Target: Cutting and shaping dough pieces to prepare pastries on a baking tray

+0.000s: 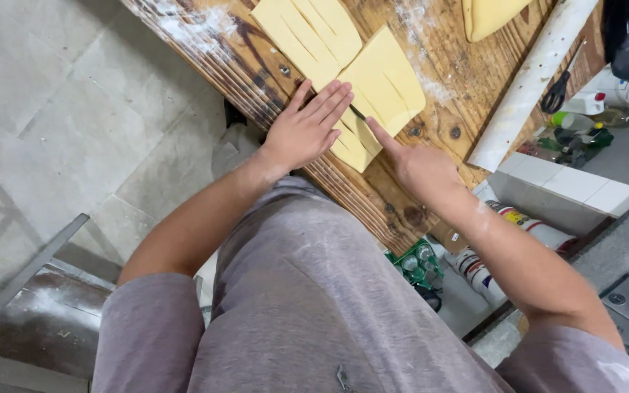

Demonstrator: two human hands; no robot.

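Flat yellow dough sheet (381, 84), floured wooden table (467, 65)

Left hand (306, 131) flat, right hand (420, 169) index extended.

The dough (380, 84) is pale yellow, cut into strips. The table (467, 65) is brown wood with dark grain streaks and knots, dusted white with flour. The rolling pin (529, 80) is whitish with flour. The shirt (307, 306) is grey-mauve. The floor (52, 94) is light grey tile. The scissors (558, 91) have dark handles.
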